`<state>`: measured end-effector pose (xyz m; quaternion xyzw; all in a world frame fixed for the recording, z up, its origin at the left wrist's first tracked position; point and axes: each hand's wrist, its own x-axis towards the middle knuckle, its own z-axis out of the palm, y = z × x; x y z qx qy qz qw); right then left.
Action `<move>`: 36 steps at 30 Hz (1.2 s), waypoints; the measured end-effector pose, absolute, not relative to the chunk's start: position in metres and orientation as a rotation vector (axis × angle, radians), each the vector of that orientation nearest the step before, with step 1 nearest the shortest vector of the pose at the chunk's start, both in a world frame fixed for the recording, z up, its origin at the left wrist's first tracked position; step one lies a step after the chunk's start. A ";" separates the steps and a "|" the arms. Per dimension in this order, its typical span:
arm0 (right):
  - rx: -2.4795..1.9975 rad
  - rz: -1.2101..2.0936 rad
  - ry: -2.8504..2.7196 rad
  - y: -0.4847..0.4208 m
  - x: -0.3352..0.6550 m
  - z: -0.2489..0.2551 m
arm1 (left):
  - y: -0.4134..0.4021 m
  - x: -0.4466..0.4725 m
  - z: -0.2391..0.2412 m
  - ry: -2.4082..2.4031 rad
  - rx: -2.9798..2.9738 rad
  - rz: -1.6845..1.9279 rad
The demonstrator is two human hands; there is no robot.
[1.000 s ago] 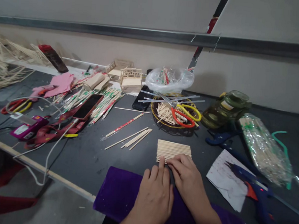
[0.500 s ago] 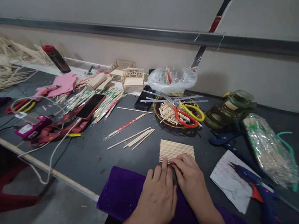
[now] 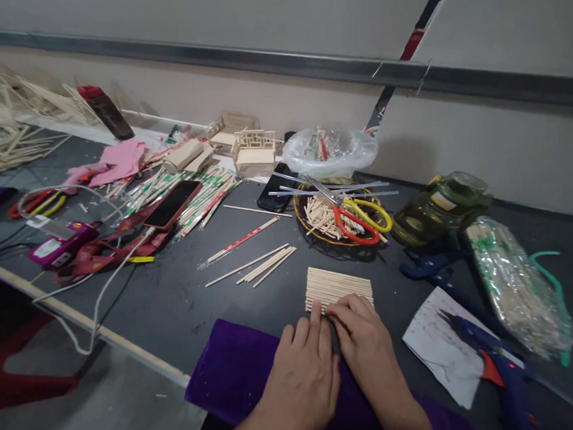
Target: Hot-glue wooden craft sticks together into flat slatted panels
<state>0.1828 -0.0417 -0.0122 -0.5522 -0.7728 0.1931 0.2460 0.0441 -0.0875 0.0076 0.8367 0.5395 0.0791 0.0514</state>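
Note:
A flat panel of short wooden sticks (image 3: 339, 288), laid side by side, rests on the dark tabletop in front of me. My left hand (image 3: 303, 367) touches its near left edge with the index finger stretched forward, the other fingers slightly bent and holding nothing. At the near right edge, my right hand (image 3: 359, 332) has its thumb and fingers pinched together on the panel; the fingers partly cover the sticks there. Under both wrists lies a folded purple cloth (image 3: 233, 361). Several loose wooden sticks (image 3: 267, 265) lie to the panel's left.
Behind the panel, a basket (image 3: 309, 234) holds short sticks, scissors (image 3: 360, 225) and glue sticks. On the right, a blue glue gun (image 3: 512, 389) stands by a stained paper (image 3: 435, 348), with a green jar (image 3: 440, 212) farther back. Phones, cables and wrapped chopsticks (image 3: 212, 195) occupy the left.
Both hands and the panel stay in the same place. At the far left edge, a bit of another person's hand has gone out of view.

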 end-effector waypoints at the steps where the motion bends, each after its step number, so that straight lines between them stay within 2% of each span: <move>1: -1.506 0.529 -2.110 -0.042 0.183 -0.012 | -0.087 0.044 0.007 1.642 2.544 0.242; 36: -1.566 0.636 -2.088 -0.040 0.176 -0.006 | -0.088 0.043 0.003 1.620 2.500 0.272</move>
